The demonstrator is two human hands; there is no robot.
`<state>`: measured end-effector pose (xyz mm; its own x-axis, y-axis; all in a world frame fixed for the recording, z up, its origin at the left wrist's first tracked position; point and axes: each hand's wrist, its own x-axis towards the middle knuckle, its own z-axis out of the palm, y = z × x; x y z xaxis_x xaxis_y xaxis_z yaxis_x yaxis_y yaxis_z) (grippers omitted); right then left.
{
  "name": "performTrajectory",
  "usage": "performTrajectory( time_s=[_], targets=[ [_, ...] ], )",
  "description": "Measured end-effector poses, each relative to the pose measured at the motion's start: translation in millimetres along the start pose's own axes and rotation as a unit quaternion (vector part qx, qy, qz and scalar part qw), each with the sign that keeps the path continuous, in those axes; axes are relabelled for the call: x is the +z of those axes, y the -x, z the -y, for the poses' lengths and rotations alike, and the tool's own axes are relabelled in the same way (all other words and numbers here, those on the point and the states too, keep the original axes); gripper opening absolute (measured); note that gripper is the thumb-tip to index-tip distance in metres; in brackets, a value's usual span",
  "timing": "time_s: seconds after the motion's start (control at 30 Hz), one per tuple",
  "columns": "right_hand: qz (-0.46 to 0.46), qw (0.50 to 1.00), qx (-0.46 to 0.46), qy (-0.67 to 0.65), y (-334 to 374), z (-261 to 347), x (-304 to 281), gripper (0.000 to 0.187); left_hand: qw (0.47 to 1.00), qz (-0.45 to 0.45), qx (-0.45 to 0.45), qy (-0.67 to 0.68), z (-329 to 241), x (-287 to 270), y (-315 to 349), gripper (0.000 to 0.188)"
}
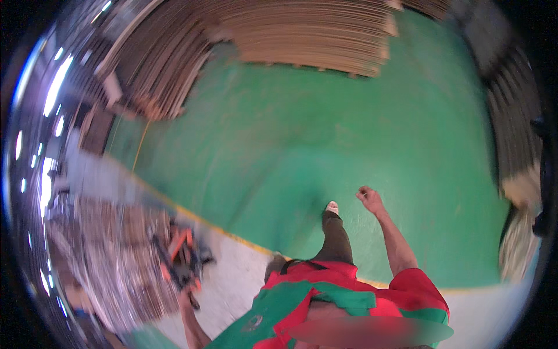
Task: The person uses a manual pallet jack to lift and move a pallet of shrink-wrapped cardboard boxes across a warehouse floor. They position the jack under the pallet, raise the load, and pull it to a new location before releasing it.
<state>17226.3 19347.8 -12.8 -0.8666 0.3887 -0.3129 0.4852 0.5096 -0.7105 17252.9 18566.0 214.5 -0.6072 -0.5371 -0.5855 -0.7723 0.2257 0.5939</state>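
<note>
My left hand point(186, 295) reaches down and back at the lower left, closed around the dark handle of an orange and black pallet jack point(180, 247). Motion blur smears the jack and hides how its parts join. Just beyond the jack is a tall load of flat brown cardboard point(125, 256). My right hand point(370, 199) is out in front over the green floor point(279, 128), fingers curled in. Whether a small thing sits in those fingers I cannot make out. That hand touches nothing else.
Large stacks of flat cardboard stand ahead point(314, 35) and at the far left point(157, 64). More stacked sheets point(514, 110) line the right side. A yellow line point(224, 231) parts the green floor from grey floor. One of my shoes point(332, 207) steps on the green.
</note>
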Motion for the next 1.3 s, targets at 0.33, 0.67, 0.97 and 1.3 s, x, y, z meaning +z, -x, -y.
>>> performTrajectory(
  time_s=[0.33, 0.67, 0.97, 1.3],
  targets=[
    [0.229, 0.927, -0.298, -0.010, -113, 182, -24, 0.036, 0.982, -0.145, 0.087, 0.085, -82, 120, 143, 0.027],
    [0.300, 0.723, -0.610, -0.119, 36, 449, 49, 0.040, 0.958, -0.205, 0.047, -0.196, -107, 187, 297, 0.049],
    [0.335, 0.641, -0.687, -0.072, 89, 540, 54, 0.033, 0.961, -0.205, 0.032, -0.185, -137, 191, 368, 0.038],
    [0.354, 0.595, -0.703, -0.162, 20, 594, 81, 0.034, 0.960, -0.230, 0.022, -0.158, -205, 211, 326, 0.033]
  ],
)
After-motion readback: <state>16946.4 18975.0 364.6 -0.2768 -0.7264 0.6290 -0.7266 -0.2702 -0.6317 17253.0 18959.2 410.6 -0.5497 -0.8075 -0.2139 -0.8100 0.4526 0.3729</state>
